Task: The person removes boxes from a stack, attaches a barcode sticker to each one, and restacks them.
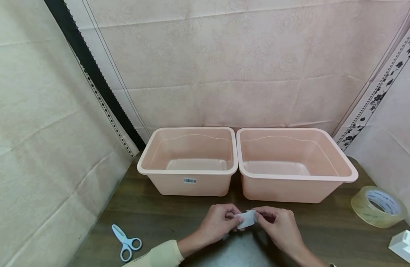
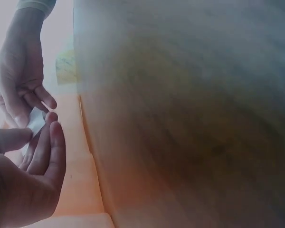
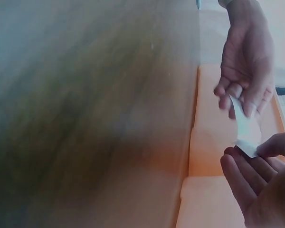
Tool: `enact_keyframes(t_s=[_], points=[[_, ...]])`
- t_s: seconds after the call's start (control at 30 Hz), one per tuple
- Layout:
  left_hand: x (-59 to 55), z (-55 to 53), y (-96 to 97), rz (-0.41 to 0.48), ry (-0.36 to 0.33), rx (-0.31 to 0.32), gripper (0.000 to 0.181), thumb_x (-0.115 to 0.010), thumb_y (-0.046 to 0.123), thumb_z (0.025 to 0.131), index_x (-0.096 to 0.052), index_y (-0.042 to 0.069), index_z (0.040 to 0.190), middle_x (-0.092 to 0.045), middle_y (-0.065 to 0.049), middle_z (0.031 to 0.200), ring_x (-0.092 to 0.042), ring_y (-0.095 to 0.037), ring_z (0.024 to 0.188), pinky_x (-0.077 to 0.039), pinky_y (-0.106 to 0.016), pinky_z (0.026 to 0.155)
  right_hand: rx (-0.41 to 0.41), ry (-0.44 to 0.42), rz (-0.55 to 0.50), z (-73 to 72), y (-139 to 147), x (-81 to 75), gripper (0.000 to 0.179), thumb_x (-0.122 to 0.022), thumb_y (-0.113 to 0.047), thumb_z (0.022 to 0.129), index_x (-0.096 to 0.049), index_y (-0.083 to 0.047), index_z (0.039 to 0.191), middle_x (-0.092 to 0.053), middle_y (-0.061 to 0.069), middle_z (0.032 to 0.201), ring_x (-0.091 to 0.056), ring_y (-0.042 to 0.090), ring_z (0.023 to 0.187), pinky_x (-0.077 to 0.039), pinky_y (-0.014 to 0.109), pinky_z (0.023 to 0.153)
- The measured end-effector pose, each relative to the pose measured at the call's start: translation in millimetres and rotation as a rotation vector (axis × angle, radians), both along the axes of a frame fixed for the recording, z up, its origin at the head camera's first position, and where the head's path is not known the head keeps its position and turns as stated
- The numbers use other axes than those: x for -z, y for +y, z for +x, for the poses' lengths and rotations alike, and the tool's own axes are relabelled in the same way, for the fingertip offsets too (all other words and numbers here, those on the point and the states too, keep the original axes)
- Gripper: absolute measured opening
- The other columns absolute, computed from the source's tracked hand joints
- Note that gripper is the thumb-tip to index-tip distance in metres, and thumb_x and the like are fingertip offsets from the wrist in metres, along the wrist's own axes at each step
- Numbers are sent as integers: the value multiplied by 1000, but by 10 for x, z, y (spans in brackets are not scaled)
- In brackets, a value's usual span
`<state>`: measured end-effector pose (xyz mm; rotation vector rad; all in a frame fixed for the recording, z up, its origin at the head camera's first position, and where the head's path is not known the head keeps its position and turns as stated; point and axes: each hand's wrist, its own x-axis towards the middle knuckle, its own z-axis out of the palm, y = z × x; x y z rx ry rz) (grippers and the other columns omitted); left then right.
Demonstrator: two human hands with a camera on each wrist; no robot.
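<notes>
A small white piece of paper or label [image 1: 247, 219] is stretched between both hands, low over the table in front of two bins. My left hand [image 1: 220, 223] pinches its left end between thumb and fingers. At the other end, my right hand [image 1: 279, 226] pinches it the same way. In the right wrist view the white piece [image 3: 246, 130] looks thin and flat, with a fold near the right hand's thumb. What is on its surface cannot be made out. The left wrist view shows both hands close together around the piece [image 2: 36, 119].
Two pale pink plastic bins stand side by side, the left bin [image 1: 188, 172] bearing a barcode sticker, the right bin [image 1: 295, 178] plain. Light blue scissors [image 1: 125, 243] lie at the left. A clear tape roll [image 1: 378, 207] and a white object [image 1: 405, 247] are at the right.
</notes>
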<state>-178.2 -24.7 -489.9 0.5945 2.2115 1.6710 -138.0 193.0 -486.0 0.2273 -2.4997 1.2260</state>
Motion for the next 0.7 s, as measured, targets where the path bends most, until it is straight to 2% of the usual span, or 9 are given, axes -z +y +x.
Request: enact_keyframes(t_s=[0.13,0.23,0.33,0.4,0.5,0.57,0.63,0.67,0.7], points=[[-6,-10,-55,-52,-59,51,5,-76,15,97,-76,9,97,-79,-1,75,-73,-13,63,-48,-19,50,36,-26,23,4,60,-20,16,-82,-5,88,-84,-20,93,-81,-8,84,-71,-6,75,-57,13,65],[3,-17,-100,-132,-53,93,3,-77,14,95,-76,13,93,-77,2,71,-68,-8,59,-45,-19,47,63,-67,29,12,102,-42,15,-82,-7,89,-84,-21,94,-81,-8,84,-71,-6,76,-57,13,66],[12,-28,-138,-244,17,128,4,-80,15,93,-77,16,91,-74,7,70,-62,-2,58,-47,-18,50,84,-91,29,30,131,-64,13,-83,-9,89,-84,-20,94,-81,-8,84,-70,-7,76,-57,14,66],[10,-42,-156,-361,122,153,5,-82,19,92,-78,18,92,-73,12,74,-62,3,63,-49,-16,57,85,-77,30,47,140,-69,12,-83,-9,90,-84,-20,94,-82,-8,84,-70,-7,76,-56,14,66],[-18,-62,-160,-542,314,147,12,-85,29,90,-79,23,97,-71,17,88,-59,5,79,-49,-16,70,68,0,50,77,138,-53,14,-84,-8,88,-84,-21,94,-82,-9,84,-69,-9,75,-55,11,64],[-33,-62,-143,-598,428,108,18,-86,38,89,-79,26,100,-70,17,98,-58,3,89,-50,-18,75,35,96,84,92,129,-29,18,-85,-4,86,-84,-21,94,-81,-11,84,-67,-12,75,-54,9,63],[-61,-56,-107,-558,456,57,17,-84,43,89,-79,29,97,-70,17,99,-58,0,91,-49,-19,75,4,195,142,105,115,-16,22,-87,-2,83,-84,-22,94,-81,-12,84,-66,-14,74,-53,8,61],[-75,-53,-84,-515,444,44,17,-83,46,90,-79,30,95,-70,19,97,-58,1,89,-49,-19,74,-6,244,178,111,107,-14,24,-88,-2,82,-83,-22,94,-81,-12,84,-66,-15,74,-53,8,60],[-91,-48,-60,-454,400,40,18,-82,48,91,-79,30,91,-70,19,92,-59,0,84,-49,-19,71,-11,295,224,113,100,-15,25,-89,-3,80,-83,-23,93,-80,-13,84,-66,-14,73,-53,8,60]])
